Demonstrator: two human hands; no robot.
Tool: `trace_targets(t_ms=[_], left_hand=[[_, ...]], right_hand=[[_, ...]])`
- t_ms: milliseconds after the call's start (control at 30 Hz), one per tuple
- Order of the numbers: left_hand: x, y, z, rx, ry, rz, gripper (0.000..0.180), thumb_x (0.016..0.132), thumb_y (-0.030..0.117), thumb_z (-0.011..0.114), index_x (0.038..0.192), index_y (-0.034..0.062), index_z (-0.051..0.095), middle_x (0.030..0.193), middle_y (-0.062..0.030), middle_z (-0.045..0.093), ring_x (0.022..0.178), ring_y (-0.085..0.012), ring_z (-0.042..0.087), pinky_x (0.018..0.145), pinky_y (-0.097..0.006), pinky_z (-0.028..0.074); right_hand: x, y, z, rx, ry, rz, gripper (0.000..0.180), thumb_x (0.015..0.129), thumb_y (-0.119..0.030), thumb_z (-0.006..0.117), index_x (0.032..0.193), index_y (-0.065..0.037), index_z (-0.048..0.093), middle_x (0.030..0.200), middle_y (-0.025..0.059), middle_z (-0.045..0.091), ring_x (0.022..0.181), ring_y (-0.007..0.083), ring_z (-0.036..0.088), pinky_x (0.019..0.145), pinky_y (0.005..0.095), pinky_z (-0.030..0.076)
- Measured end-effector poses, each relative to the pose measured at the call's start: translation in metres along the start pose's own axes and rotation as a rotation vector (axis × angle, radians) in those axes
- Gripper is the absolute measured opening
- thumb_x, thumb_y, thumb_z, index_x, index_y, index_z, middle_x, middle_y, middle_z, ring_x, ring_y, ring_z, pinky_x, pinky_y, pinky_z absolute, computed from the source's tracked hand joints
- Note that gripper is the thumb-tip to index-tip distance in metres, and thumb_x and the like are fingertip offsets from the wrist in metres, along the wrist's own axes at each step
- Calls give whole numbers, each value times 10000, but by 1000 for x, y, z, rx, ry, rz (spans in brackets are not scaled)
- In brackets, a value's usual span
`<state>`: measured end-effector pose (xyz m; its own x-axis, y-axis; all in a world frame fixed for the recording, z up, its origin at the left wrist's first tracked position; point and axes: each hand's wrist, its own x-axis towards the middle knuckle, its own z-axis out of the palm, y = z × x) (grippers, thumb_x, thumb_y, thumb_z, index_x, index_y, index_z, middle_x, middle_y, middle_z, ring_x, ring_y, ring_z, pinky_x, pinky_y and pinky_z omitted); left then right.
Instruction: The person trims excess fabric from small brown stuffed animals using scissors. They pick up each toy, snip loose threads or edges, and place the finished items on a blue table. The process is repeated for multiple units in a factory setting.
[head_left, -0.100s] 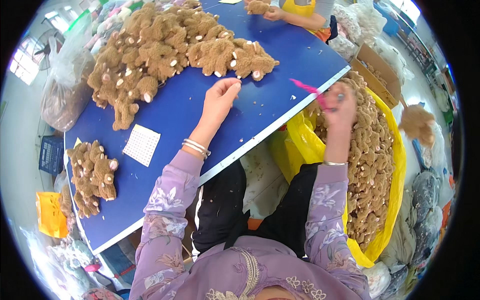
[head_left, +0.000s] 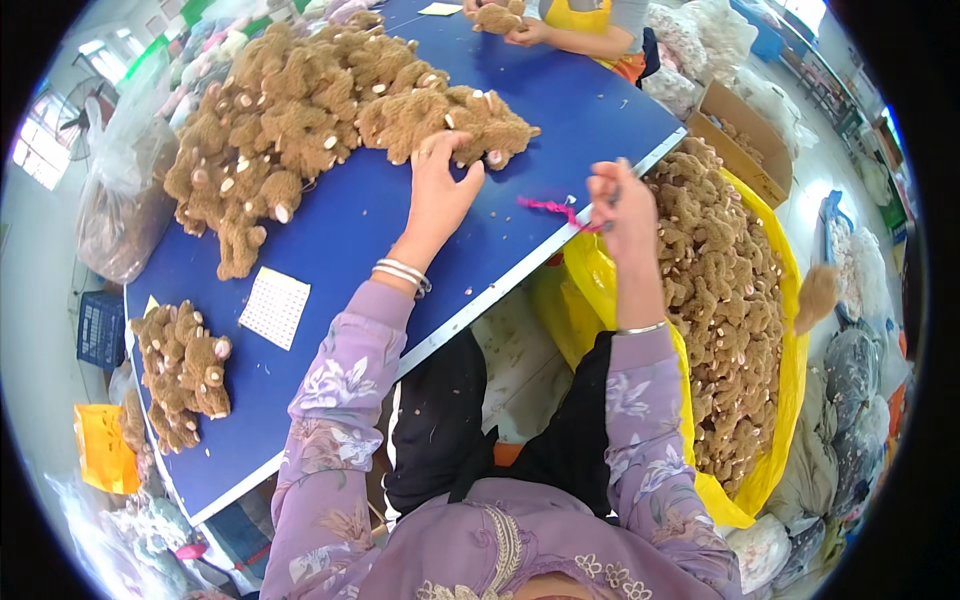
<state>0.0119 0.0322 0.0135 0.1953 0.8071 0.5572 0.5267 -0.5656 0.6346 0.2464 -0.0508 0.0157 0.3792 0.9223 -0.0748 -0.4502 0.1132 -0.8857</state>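
Note:
My left hand [head_left: 442, 190] reaches over the blue table [head_left: 380, 260]. Its thumb stands apart from the fingers, whose tips overlap the near edge of a brown fluffy plush toy [head_left: 410, 118]; no grip shows. My right hand [head_left: 625, 210] is above the table's white edge, fingers curled around a small dark tool with a bright pink strand [head_left: 552, 208]. The hand covers most of the tool, so its exact kind is unclear. By the right rim of the yellow bag, a blurred brown plush piece [head_left: 818, 295] appears in mid-air.
A big heap of brown plush toys [head_left: 290, 110] covers the far left table. A smaller pile [head_left: 182, 370] lies near a white printed sheet [head_left: 275, 308]. At my right is a yellow bag [head_left: 790, 400] full of plush pieces. Across the table, another person's hand [head_left: 530, 33] holds a plush.
My left hand has opened and reached onto the plush edge. My right hand has swung left with the pink-stranded tool. The airborne plush piece has dropped lower.

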Motion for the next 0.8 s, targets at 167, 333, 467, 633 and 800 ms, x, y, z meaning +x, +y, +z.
trace_targets(t_ms=[167, 333, 467, 633, 800], left_hand=[[26, -16, 48, 381, -48, 104, 495, 755, 197, 683, 1210, 71, 537, 1265, -160, 487, 1090, -314, 516, 930, -446, 439], [11, -1, 29, 11, -224, -130, 274, 741, 169, 651, 969, 17, 624, 879, -153, 626, 788, -284, 603, 743, -366, 489], [-29, 30, 4, -324, -213, -351, 192, 762, 153, 641, 835, -16, 588, 669, -26, 535, 620, -90, 487, 582, -260, 439], [-64, 54, -14, -602, -203, -342, 64, 831, 57, 596, 871, 35, 551, 728, 74, 478, 630, -5, 410, 536, -185, 364], [-78, 49, -17, -631, -273, -316, 108, 834, 58, 568, 932, 14, 575, 760, 49, 522, 658, -8, 433, 577, -181, 380]], right_hand=[[-10, 11, 16, -283, -111, -70, 314, 986, -305, 459, 965, -22, 592, 662, 5, 540, 472, 52, 407, 432, 218, 374], [-17, 5, 13, -522, -148, -130, 313, 884, -290, 626, 998, -3, 577, 737, 15, 556, 628, 77, 495, 582, 243, 439], [-25, 15, 19, -548, -172, -317, 577, 774, -321, 749, 1162, 33, 510, 939, 74, 590, 888, 145, 546, 840, 287, 439], [-36, 12, 25, -379, -270, -137, 701, 767, -303, 768, 1288, 30, 437, 920, 73, 598, 728, 102, 573, 634, 233, 456], [-43, 7, 26, -264, -386, 47, 344, 844, -183, 697, 1100, 13, 577, 865, 42, 612, 583, 46, 524, 476, 195, 402]])
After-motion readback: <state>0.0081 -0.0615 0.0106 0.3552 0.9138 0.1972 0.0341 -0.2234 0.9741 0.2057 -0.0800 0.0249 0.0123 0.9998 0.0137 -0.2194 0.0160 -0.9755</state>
